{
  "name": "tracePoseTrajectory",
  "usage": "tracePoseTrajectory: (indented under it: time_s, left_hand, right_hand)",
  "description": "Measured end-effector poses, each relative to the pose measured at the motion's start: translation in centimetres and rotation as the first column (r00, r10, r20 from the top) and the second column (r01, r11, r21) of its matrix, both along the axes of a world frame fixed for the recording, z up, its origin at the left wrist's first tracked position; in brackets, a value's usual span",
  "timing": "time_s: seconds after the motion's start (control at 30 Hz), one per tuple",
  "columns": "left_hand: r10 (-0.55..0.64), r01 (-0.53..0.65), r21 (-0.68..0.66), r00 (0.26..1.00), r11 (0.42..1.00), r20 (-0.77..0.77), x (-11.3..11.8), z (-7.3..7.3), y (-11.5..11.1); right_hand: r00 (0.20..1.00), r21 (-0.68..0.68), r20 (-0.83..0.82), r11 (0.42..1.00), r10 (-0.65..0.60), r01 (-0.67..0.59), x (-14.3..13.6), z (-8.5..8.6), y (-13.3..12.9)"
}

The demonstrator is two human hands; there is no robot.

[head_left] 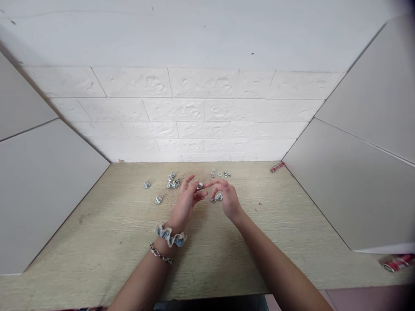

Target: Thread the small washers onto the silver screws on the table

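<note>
Head view: a pale wooden tabletop (129,242) with two bare hands at its middle. At the fingertips of the left hand (189,199) sits a small silvery bolt (199,185), its round washer facing up and its short shank hard to make out; the left fingers close narrowly on it, the lower ones fanned a little. The right hand (231,202) points its index finger at the same bolt, thumb standing apart; whether that fingertip touches the metal, I cannot tell. Just under the right fingers stand two similar bolts (219,197). Left of the left fingers are a cluster of bolts (175,184) and two separate ones (158,200). Beyond both hands' fingertips lie a flat washer (219,174) and loose screws (227,174). Farther off, the table's back edge meets a white brick-patterned wall (191,110). Grey panels (366,185) stand well out from the fingers on either side, leaving broad wood there, and more wood runs below the wrists to the front edge.
</note>
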State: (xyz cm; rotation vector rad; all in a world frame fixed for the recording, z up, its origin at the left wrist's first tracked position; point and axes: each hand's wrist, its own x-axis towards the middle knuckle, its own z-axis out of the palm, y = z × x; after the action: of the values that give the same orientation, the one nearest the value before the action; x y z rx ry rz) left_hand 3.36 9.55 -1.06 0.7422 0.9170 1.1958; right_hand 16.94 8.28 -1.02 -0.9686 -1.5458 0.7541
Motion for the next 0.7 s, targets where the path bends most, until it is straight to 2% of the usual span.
tracePoseTrajectory:
  time_s: [0.1, 0.2, 0.33, 0.43, 0.53, 0.7]
  left_hand:
    - [-0.048, 0.048, -0.01, 0.998, 0.999, -0.03, 0.2, 0.3, -0.2]
    - [-0.1, 0.099, -0.027, 0.994, 0.995, -0.053, 0.3, 0.4, -0.4]
    - [-0.134, 0.133, -0.009, 0.99, 0.991, -0.052, 0.4, 0.1, -0.3]
    - [-0.166, 0.166, 0.006, 0.985, 0.986, -0.052, 0.5, 0.1, -0.3]
    - [-0.141, 0.142, 0.012, 0.989, 0.99, -0.034, 0.4, 0.2, -0.3]
    - [-0.018, 0.018, -0.013, 1.0, 1.0, 0.023, 0.0, 0.2, -0.1]
  right_hand:
    - [0.999, 0.029, -0.01, 0.998, -0.048, 0.049, -0.1, -0.1, 0.2]
    - [0.993, 0.04, 0.086, 0.997, -0.076, 0.073, -0.2, -0.4, 0.5]
    - [0.959, -0.001, 0.281, 0.999, -0.042, 0.044, -0.4, -0.9, 0.5]
    - [0.935, -0.022, 0.355, 1.0, 0.025, -0.018, -0.5, -1.2, 0.5]
    - [0.931, -0.022, 0.358, 0.997, 0.072, -0.069, -0.5, -1.1, 0.7]
    - [0.948, 0.028, 0.311, 0.996, 0.075, -0.088, -0.1, -0.4, 0.5]
